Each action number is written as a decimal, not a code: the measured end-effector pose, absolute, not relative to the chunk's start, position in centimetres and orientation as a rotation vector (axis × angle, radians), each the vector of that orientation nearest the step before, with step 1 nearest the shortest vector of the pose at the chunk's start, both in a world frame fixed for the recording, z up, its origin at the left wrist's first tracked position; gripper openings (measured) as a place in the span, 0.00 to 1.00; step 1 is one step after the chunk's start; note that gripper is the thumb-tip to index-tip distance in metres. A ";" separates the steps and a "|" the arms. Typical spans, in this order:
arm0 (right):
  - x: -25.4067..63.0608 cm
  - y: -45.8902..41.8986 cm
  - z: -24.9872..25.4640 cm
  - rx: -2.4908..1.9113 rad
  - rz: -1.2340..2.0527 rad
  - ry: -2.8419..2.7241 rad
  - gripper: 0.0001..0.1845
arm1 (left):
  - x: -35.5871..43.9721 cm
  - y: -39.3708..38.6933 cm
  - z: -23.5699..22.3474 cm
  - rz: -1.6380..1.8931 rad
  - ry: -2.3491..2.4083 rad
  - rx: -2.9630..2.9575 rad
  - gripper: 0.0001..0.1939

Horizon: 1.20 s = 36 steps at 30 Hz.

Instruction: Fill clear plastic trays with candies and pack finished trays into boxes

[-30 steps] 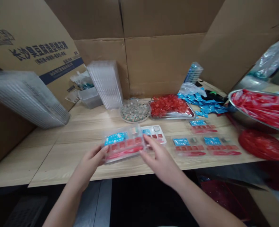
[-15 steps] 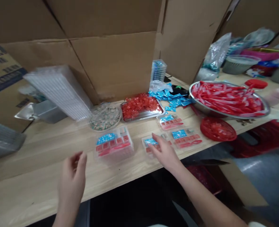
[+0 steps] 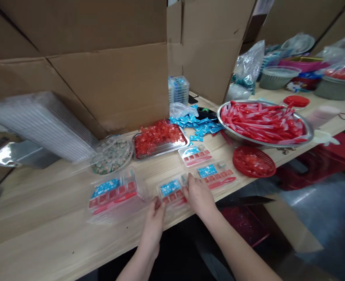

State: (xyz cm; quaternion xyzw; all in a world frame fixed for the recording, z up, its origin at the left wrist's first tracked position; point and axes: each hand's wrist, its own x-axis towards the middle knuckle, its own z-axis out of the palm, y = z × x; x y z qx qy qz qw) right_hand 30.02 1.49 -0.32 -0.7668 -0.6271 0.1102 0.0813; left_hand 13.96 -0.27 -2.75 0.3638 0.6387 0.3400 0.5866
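A clear plastic box (image 3: 170, 188) lies near the table's front edge, holding a blue packet, red square pieces and a red stick-like piece. My left hand (image 3: 154, 218) pinches its left front edge with closed fingers. At its right side, my right hand (image 3: 200, 197) grips the edge and covers part of the contents. Another filled box (image 3: 219, 179) lies just right of my right hand, and a third box (image 3: 194, 155) sits behind. To the left stands a stack of filled boxes (image 3: 112, 197), smeared by motion.
A metal bowl (image 3: 228, 130) heaped with red-and-white pieces stands right, beside a red basket (image 3: 237, 166). Behind are a metal tray (image 3: 172, 146) of red packets, blue packets (image 3: 204, 127) and a dish of small packets (image 3: 112, 154). Stacked clear trays (image 3: 55, 125) lean against cardboard.
My left hand has moved right, from beside the stack to the middle box, and closed on its edge. My right hand stays at that box. The view has shifted right.
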 end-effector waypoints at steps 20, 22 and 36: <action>42.5 1.6 1.5 -2.507 0.408 -1.402 0.27 | 27.7 3.9 -2.9 0.679 1.216 0.937 0.17; 42.6 1.3 0.8 -2.499 0.414 -1.368 0.29 | 28.1 3.7 -3.5 0.700 1.218 1.044 0.15; 43.5 2.1 1.1 -2.235 0.390 -1.543 0.23 | 25.5 5.1 -1.9 0.759 1.382 1.304 0.22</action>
